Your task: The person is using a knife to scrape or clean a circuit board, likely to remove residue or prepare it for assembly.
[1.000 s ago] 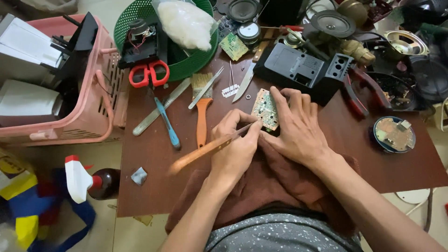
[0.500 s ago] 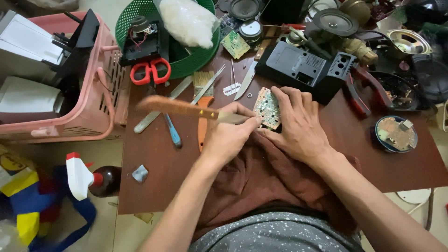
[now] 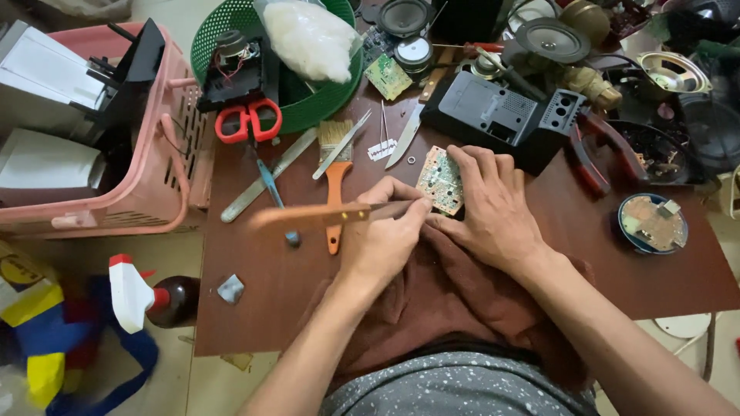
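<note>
Right at the middle of the brown table (image 3: 254, 308), the left hand (image 3: 385, 239) is closed around a tool with a long wooden handle (image 3: 308, 216), its fingers curled tight on the near end while the handle sticks out blurred toward the pink basket (image 3: 166, 166). The tool's working end sits at the lower edge of a small green circuit board (image 3: 441, 181). The right hand (image 3: 493, 208) lies over the circuit board from the other side, fingers spread and pressed down on its edge and on the dark red cloth (image 3: 455, 308) below; the palm rests flat, gripping nothing else. Both wrists lie on that cloth, which drapes off the near edge of the table.

Just beyond the circuit board sits a black plastic housing (image 3: 501, 112), with a table knife (image 3: 402, 137) and a razor blade (image 3: 381, 149) beside it. On the basket side of the circuit board lie an orange-handled paintbrush (image 3: 334, 181), tweezers (image 3: 343, 143), a blue-handled screwdriver (image 3: 274, 192) and a flat metal file (image 3: 266, 177). Farther out, red-handled scissors (image 3: 247, 122) rest against a green round basket (image 3: 231, 23) holding a white plastic bag (image 3: 312, 38). Well away from the circuit board on the right hand's side stands a round blue dish (image 3: 626, 231) with another board in it, and red-handled pliers (image 3: 597, 154) lie between that dish and the housing. Loudspeakers (image 3: 551, 38) crowd the far edge.
</note>
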